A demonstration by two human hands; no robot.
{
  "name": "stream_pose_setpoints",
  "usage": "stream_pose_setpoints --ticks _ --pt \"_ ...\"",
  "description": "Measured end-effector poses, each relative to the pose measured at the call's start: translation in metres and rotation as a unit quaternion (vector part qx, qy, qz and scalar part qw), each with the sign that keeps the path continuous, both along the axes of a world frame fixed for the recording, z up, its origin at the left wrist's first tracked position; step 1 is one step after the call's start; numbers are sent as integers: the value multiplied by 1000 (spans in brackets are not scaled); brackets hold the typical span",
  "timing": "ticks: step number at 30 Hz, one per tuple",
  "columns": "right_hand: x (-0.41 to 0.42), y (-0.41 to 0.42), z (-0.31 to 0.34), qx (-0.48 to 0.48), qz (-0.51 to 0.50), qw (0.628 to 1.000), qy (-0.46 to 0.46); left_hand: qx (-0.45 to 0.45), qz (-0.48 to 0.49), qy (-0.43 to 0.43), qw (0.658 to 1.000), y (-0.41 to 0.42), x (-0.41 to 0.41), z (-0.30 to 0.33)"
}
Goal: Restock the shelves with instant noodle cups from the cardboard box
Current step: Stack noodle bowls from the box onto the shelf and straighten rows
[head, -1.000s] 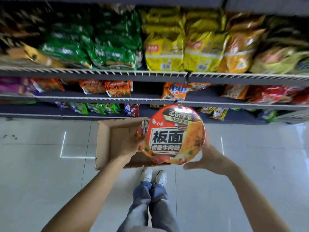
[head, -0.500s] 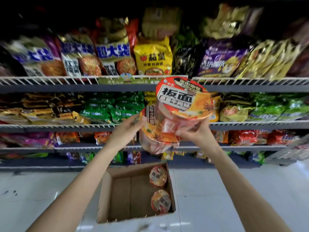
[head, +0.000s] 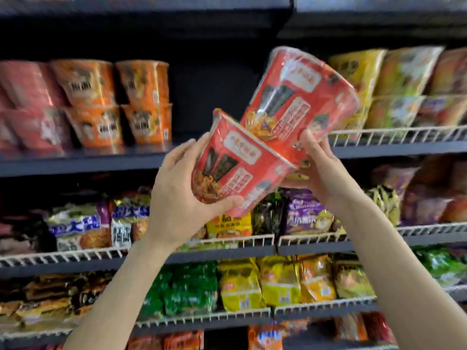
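Head view: left hand (head: 177, 198) grips the lower cup (head: 235, 170) and right hand (head: 321, 170) holds the tilted upper cup (head: 298, 97), both raised before the shelf (head: 101, 157) gap; loosely nested, the upper one could slide off.

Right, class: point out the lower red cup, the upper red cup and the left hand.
lower red cup (head: 240, 162), head view, on its side wall.
upper red cup (head: 298, 94), head view, on its side wall.
left hand (head: 177, 195), head view, on its back.

A: What do the hands hold?
B: Left hand (head: 177, 198) grips the lower red cup (head: 237, 170); right hand (head: 326, 173) holds the tilted upper cup (head: 300, 94), center frame, before the shelves (head: 83, 160).
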State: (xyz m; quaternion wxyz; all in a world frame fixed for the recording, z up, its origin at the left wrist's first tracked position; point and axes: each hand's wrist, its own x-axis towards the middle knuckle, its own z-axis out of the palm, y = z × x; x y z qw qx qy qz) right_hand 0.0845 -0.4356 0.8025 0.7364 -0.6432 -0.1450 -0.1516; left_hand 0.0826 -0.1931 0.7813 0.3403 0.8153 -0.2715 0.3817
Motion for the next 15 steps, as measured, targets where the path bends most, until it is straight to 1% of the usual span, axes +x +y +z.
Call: stream_pose_setpoints --ticks 2,4,6,8,12,15 --pt "14 -1 28 -21 -28 999 -24 -16 2 -2 1000 -7 15 22" --pt "31 -1 54 -51 -61 996 -42 -45 -27 1 999 -15 36 38" --pt "48 -1 77 -84 -97 990 -57 -80 -52 23 995 -21 62 48" --pt "66 -1 94 -124 -138 981 -65 -94 -52 43 993 -27 87 53" --pt "106 -2 110 -173 -196 964 -40 -103 -46 80 990 -42 131 58" --pt "134 -1 115 -189 -229 954 -26 -103 -36 101 989 -52 159 60"
